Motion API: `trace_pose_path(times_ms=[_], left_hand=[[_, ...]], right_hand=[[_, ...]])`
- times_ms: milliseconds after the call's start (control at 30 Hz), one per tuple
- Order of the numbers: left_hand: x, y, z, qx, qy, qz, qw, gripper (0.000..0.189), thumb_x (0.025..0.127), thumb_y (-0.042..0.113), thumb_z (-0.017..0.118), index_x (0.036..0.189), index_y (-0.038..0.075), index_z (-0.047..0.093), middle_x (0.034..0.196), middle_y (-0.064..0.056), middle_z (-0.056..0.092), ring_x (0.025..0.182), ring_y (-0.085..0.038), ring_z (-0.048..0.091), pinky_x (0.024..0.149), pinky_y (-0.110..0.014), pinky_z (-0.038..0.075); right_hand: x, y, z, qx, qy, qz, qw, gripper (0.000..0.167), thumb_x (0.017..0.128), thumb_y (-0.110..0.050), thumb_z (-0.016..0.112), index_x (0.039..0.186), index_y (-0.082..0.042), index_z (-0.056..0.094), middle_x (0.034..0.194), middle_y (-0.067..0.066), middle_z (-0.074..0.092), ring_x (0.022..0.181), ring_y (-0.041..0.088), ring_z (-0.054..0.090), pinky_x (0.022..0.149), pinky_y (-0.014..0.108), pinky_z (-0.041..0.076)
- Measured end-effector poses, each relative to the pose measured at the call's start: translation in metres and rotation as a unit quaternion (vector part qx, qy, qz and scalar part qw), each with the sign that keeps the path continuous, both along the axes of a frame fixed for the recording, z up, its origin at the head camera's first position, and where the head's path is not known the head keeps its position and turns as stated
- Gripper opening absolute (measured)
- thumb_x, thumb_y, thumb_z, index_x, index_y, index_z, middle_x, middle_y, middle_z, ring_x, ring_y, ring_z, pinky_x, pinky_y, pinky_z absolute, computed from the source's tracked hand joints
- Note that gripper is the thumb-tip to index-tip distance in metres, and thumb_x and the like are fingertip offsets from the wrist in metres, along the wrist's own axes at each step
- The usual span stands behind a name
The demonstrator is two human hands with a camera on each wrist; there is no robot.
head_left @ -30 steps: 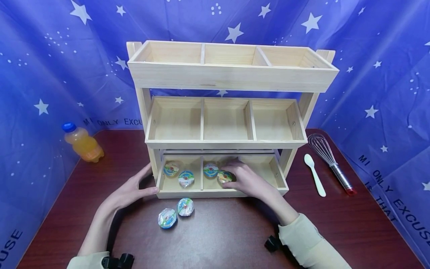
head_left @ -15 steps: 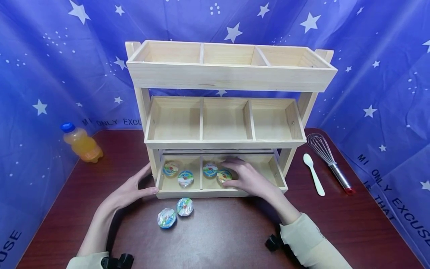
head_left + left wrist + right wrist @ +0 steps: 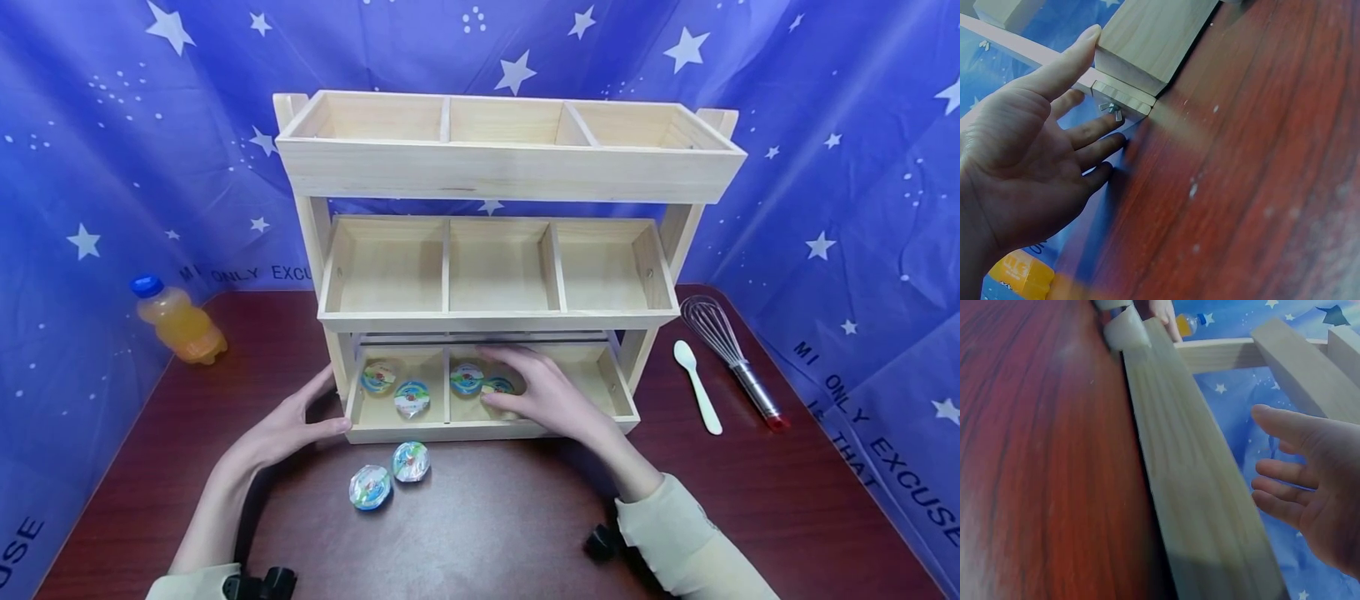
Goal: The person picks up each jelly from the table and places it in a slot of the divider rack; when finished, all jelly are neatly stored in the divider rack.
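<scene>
Your right hand (image 3: 543,393) reaches over the middle compartment (image 3: 467,412) of the shelf's bottom tray (image 3: 450,434), its grip parted between thumb and fingers with nothing held, the thumb partly covering one cup (image 3: 497,385). A second cup (image 3: 467,378) sits just beside it. Your left hand (image 3: 288,429) has a loose grip, holding nothing, its thumb against the tray's left front corner. Two more cups (image 3: 412,399) lie in the left compartment (image 3: 371,410), another pair (image 3: 370,487) on the bench (image 3: 480,533) in front.
</scene>
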State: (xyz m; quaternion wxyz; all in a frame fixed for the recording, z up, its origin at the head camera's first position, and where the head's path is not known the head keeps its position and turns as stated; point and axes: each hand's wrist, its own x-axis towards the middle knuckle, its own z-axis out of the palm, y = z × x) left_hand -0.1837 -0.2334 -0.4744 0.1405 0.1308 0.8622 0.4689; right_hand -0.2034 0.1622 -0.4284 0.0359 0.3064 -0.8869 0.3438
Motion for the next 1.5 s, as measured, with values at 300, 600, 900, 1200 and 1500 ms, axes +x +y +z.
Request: trace_pose_path(times_ms=[300, 600, 900, 1200, 1500], left_hand=[[0.000, 0.001, -0.001, 0.005, 0.000, -0.002, 1.0000, 0.101, 0.092, 0.029, 0.077, 0.167, 0.019, 0.010, 0.171, -0.024, 0.020, 0.157, -0.050, 0.016, 0.118, -0.075, 0.019], [0.001, -0.001, -0.002, 0.009, 0.004, -0.003, 0.9999, 0.100, 0.093, 0.028, 0.077, 0.167, 0.018, 0.010, 0.170, -0.024, 0.019, 0.156, -0.050, 0.016, 0.118, -0.075, 0.019], [0.004, -0.004, -0.003, 0.016, 0.000, -0.003, 0.9999, 0.100, 0.093, 0.028, 0.076, 0.167, 0.017, 0.010, 0.170, -0.025, 0.018, 0.157, -0.050, 0.013, 0.118, -0.077, 0.016], [0.002, -0.004, -0.005, 0.010, 0.004, -0.004, 0.9999, 0.100, 0.093, 0.028, 0.076, 0.167, 0.016, 0.009, 0.170, -0.026, 0.019, 0.156, -0.050, 0.014, 0.118, -0.076, 0.017], [-0.001, -0.002, -0.005, 0.012, 0.007, -0.009, 0.9999, 0.100, 0.093, 0.028, 0.076, 0.167, 0.018, 0.008, 0.170, -0.026, 0.018, 0.156, -0.050, 0.013, 0.118, -0.077, 0.017]], right_hand=[[0.007, -0.022, 0.004, -0.062, -0.020, 0.027, 0.9975, 0.062, 0.086, -0.023, 0.084, 0.142, -0.012, 0.062, 0.139, 0.006, 0.068, 0.122, 0.024, 0.069, 0.105, 0.042, 0.055], [0.021, -0.044, 0.004, -0.131, -0.040, 0.060, 0.9888, 0.058, 0.088, -0.016, 0.082, 0.142, -0.011, 0.061, 0.128, 0.008, 0.073, 0.114, 0.028, 0.071, 0.100, 0.042, 0.058], [0.039, -0.062, 0.000, -0.152, -0.080, 0.119, 0.9779, 0.059, 0.090, -0.015, 0.080, 0.145, -0.007, 0.057, 0.128, 0.015, 0.070, 0.116, 0.028, 0.069, 0.099, 0.031, 0.058], [0.049, -0.070, -0.006, -0.080, -0.066, 0.131, 0.9859, 0.059, 0.092, -0.022, 0.079, 0.146, -0.018, 0.057, 0.130, 0.003, 0.072, 0.124, 0.011, 0.066, 0.108, 0.029, 0.052], [0.053, -0.073, -0.011, -0.003, -0.030, 0.138, 0.9900, 0.058, 0.090, -0.032, 0.081, 0.143, -0.018, 0.061, 0.144, -0.004, 0.065, 0.137, 0.010, 0.057, 0.116, 0.029, 0.045]])
